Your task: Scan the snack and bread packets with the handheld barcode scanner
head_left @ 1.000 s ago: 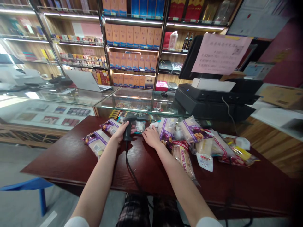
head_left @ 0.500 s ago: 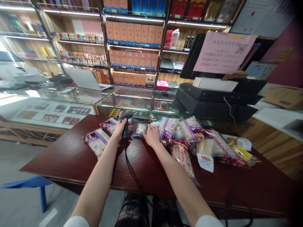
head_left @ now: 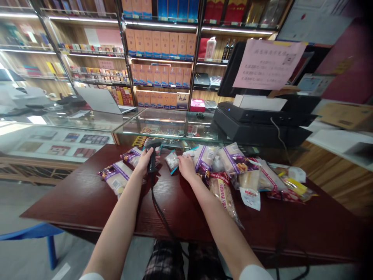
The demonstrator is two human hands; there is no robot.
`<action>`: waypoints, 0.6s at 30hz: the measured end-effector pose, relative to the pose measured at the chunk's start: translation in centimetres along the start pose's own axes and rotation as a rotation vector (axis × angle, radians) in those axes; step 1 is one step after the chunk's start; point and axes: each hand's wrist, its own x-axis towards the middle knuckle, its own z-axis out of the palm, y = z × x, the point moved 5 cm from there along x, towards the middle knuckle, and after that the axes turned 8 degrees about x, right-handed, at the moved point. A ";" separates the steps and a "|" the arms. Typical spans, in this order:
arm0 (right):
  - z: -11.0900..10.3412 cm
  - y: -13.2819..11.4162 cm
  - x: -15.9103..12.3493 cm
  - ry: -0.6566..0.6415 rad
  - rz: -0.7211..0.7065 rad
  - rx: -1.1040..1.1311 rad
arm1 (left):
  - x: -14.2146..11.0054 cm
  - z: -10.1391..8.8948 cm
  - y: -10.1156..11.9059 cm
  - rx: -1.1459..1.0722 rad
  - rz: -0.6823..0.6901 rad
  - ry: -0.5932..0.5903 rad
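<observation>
My left hand (head_left: pixel 144 160) is wrapped round the handle of a black handheld barcode scanner (head_left: pixel 152 158), whose cord runs down over the table edge. My right hand (head_left: pixel 187 168) pinches the right edge of a small clear-and-teal snack packet (head_left: pixel 171 161), which stands tilted just right of the scanner. Left of the scanner lie purple-and-clear bread bags (head_left: pixel 117 177), one partly hidden behind my left hand. Beside my right hand rests another purple bread bag (head_left: pixel 204 158), and a red-labelled bread bag (head_left: pixel 223 190) lies nearer to me.
More packaged bread (head_left: pixel 249 186) and a yellow-marked package (head_left: pixel 295 186) spread over the right of the dark red table (head_left: pixel 87 194). A glass display counter (head_left: pixel 163 120) stands behind it. Black checkout equipment (head_left: pixel 250 120) sits at the back right, and a blue stool (head_left: pixel 43 233) at lower left.
The small packet has turned from lying flat to a tilted angle, its right edge at my right fingers. The scanner stays in my left hand. The whole view has shifted slightly.
</observation>
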 end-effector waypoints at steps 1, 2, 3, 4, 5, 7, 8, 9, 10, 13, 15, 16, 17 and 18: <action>-0.6 0.2 0.0 0.051 0.004 0.053 | -0.1 0.1 0.1 0.000 0.008 -0.007; -1.3 0.5 0.1 0.117 0.012 0.111 | -0.3 0.2 0.3 0.002 0.018 -0.017; -2.2 0.9 0.0 0.193 0.021 0.172 | -0.5 0.3 0.5 0.003 0.031 -0.033; -3.1 1.4 0.0 0.276 0.029 0.232 | -0.7 0.5 0.6 0.006 0.045 -0.060; -4.0 2.0 -0.1 0.360 0.033 0.289 | -0.9 0.8 0.8 0.010 0.063 -0.094; -5.7 3.4 -0.3 0.514 0.046 0.387 | -1.4 1.4 1.0 0.026 0.098 -0.178; -6.3 4.0 -0.4 0.572 0.059 0.426 | -1.7 1.7 1.1 0.040 0.114 -0.217; -6.7 4.6 -0.5 0.612 0.076 0.457 | -2.0 2.0 1.1 0.060 0.129 -0.255; -6.9 5.1 -0.6 0.636 0.095 0.481 | -2.3 2.4 1.0 0.084 0.146 -0.290; -6.9 5.8 -0.7 0.647 0.125 0.517 | -3.4 3.7 1.0 0.151 0.205 -0.399; -6.6 5.7 -0.6 0.636 0.115 0.521 | -4.1 4.5 1.0 0.180 0.216 -0.458; -6.5 5.6 -0.6 0.627 0.108 0.517 | -4.5 4.8 1.0 0.188 0.205 -0.474; -6.3 5.5 -0.5 0.616 0.102 0.513 | -4.7 5.1 0.9 0.193 0.189 -0.484; -6.2 5.5 -0.5 0.608 0.102 0.510 | -4.9 5.3 0.9 0.196 0.172 -0.487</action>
